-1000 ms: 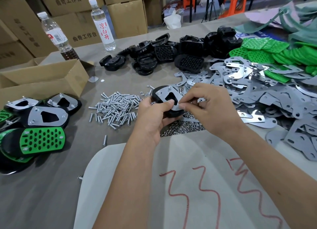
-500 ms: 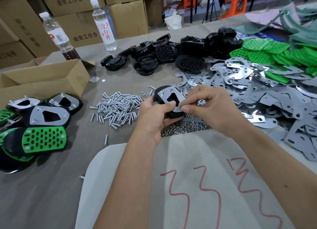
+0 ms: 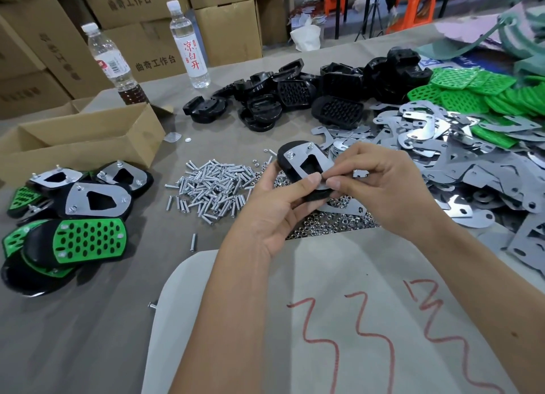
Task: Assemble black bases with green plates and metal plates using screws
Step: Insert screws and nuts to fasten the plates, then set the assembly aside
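Note:
My left hand (image 3: pixel 275 213) grips a black base (image 3: pixel 284 159) with a metal plate (image 3: pixel 306 163) on top, held above the table's middle. Two screw ends stick up at the plate's far edge. My right hand (image 3: pixel 380 187) pinches at the plate's near right corner, thumb and forefinger pressed together; what they pinch is hidden. A pile of screws (image 3: pixel 212 187) lies just left of the hands. Small nuts (image 3: pixel 327 222) are heaped below them. Loose black bases (image 3: pixel 295 98), metal plates (image 3: pixel 442 157) and green plates (image 3: pixel 472 92) lie behind and to the right.
Several finished assemblies (image 3: pixel 76 216) are stacked at the left edge, next to an open cardboard box (image 3: pixel 82 140). Two water bottles (image 3: pixel 188 45) stand at the back before stacked cartons. A white sheet with red scrawl (image 3: pixel 339 320) covers the near table.
Both hands with the base have shifted slightly; the right thumb and forefinger stay at the plate's near corner. The camera view has moved a little.

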### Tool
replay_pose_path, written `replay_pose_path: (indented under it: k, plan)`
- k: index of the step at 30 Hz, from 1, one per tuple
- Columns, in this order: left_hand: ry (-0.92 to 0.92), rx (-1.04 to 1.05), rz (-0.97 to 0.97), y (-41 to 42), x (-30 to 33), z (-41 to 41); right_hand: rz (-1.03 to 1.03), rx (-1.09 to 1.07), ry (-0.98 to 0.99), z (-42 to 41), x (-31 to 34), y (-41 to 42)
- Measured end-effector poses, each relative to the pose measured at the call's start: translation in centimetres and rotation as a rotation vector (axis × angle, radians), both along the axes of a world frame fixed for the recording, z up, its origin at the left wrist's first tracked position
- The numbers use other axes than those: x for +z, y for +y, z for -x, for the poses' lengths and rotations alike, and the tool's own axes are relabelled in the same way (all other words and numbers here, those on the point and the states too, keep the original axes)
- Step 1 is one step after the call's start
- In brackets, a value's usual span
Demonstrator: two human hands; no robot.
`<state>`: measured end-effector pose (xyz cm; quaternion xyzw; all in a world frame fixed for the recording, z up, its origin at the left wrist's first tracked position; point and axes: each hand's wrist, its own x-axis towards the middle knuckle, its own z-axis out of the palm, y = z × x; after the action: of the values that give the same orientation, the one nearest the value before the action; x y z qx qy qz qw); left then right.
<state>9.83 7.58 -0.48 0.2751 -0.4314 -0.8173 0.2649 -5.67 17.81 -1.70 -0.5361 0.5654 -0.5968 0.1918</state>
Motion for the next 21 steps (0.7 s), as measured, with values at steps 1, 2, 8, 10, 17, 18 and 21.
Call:
replay_pose_path:
  k: [1,2,8,10,17,18,21]
  plan:
    - [-0.022,-0.017,0.008,-0.1,0.1,0.0,0.012,-0.002,0.011,-0.1,0.0,0.0]
    - [-0.045,-0.035,0.017,-0.2,0.2,0.0,0.019,-0.005,0.020,-0.1,0.0,0.0]
    - [-0.078,-0.022,0.006,-0.3,0.2,0.0,0.035,-0.043,0.003,-0.3,-0.2,-0.5]
    - [-0.055,0.015,-0.015,-0.3,0.1,0.1,0.052,-0.058,-0.054,-0.2,-0.3,-0.5]
    - [-0.075,0.054,-0.022,0.3,-0.3,1.2,0.093,-0.055,-0.310,-0.7,-0.3,-0.6]
    - [-0.074,0.047,-0.014,0.4,-0.4,1.3,0.095,-0.052,-0.313,-0.7,-0.2,-0.6]
    - [-0.072,0.036,0.004,0.3,-0.4,1.3,0.094,-0.053,-0.297,-0.6,0.0,-0.6]
